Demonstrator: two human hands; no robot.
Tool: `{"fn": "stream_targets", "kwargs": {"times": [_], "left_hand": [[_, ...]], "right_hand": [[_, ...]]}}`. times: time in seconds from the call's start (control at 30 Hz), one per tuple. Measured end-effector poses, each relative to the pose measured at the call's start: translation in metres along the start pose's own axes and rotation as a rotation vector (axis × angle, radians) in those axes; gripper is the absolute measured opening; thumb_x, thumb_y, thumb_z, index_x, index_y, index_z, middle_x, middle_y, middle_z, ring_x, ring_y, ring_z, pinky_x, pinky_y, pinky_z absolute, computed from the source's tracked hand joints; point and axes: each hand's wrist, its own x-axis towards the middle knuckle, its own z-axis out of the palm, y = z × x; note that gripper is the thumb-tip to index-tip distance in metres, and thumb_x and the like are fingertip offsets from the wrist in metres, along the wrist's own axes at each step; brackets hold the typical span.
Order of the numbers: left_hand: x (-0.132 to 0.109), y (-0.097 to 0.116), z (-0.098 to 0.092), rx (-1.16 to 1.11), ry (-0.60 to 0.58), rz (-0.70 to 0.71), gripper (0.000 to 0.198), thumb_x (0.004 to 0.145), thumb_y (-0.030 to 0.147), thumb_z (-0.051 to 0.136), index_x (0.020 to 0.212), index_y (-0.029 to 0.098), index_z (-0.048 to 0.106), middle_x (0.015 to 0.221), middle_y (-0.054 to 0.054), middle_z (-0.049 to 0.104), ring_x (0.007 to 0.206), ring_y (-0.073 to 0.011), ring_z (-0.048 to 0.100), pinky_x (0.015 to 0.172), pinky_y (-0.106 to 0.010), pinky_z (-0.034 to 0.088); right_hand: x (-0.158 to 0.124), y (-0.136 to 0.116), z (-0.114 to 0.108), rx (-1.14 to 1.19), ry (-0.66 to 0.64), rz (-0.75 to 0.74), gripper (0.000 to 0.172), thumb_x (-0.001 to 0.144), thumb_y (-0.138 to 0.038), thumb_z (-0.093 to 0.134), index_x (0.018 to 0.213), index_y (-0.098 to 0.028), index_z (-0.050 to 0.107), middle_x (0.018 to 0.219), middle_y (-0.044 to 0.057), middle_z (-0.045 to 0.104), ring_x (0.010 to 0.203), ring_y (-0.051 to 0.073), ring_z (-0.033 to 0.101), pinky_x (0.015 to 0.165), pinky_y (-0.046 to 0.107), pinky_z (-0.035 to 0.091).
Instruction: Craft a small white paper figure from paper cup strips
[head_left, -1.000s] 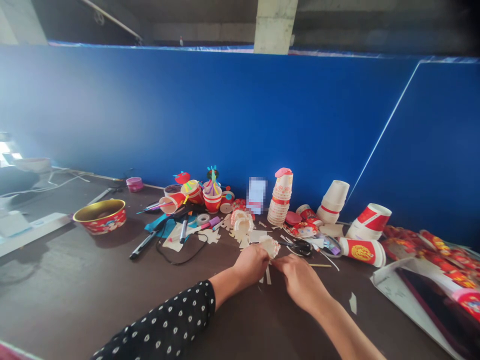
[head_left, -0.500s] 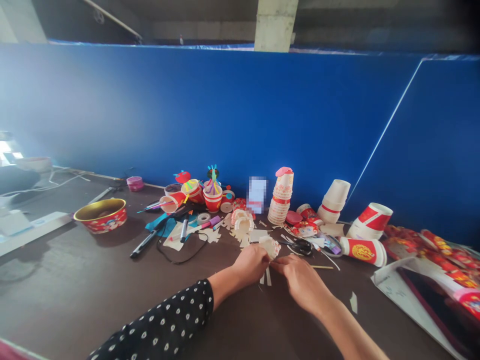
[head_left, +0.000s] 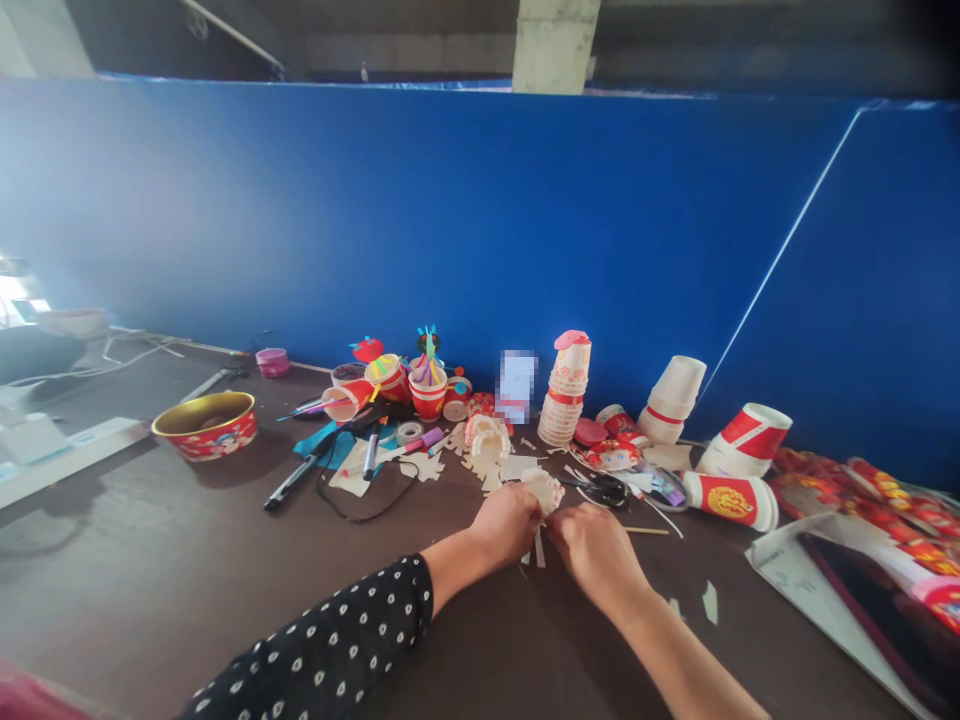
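Note:
A cut paper cup (head_left: 546,490), white inside with a red pattern on its outer side, is in my left hand (head_left: 508,525); the fingers are closed around its near edge. My right hand (head_left: 596,552) is at the cup's right near side, fingers curled and pinched against its edge; the fingertips are partly hidden. Narrow white paper strips (head_left: 539,550) show below the cup, between the hands. Just beyond lies another cut cup (head_left: 487,442) with its sides spread into flaps. Black-handled scissors (head_left: 604,490) rest to the right of the held cup.
Stacked paper cups (head_left: 562,405) stand at the back, near more white cups (head_left: 670,400). Decorated red cups (head_left: 429,395), markers (head_left: 370,455) and a tape roll (head_left: 409,433) are left of centre. A red bowl (head_left: 206,440) sits farther left, a tablet (head_left: 870,610) at right.
My right hand's fingers have curled in at the cup's edge, where the index finger was stretched out before. The left hand keeps its hold. The view has shifted slightly.

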Motion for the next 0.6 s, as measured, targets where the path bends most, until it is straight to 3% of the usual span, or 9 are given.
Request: {"fn": "stream_targets", "kwargs": {"times": [0.6], "left_hand": [[0.0014, 0.0039, -0.0027, 0.035, -0.067, -0.076, 0.017, 0.072, 0.007, 0.051, 0.066, 0.012, 0.066, 0.081, -0.009, 0.066, 0.084, -0.022, 0.061, 0.081, -0.03, 0.049]], "right_hand": [[0.0042, -0.0044, 0.0061, -0.046, 0.049, 0.057, 0.028, 0.084, -0.014, 0.04, 0.075, -0.019, 0.066, 0.078, 0.005, 0.068, 0.074, 0.018, 0.06, 0.066, 0.027, 0.033]]}}
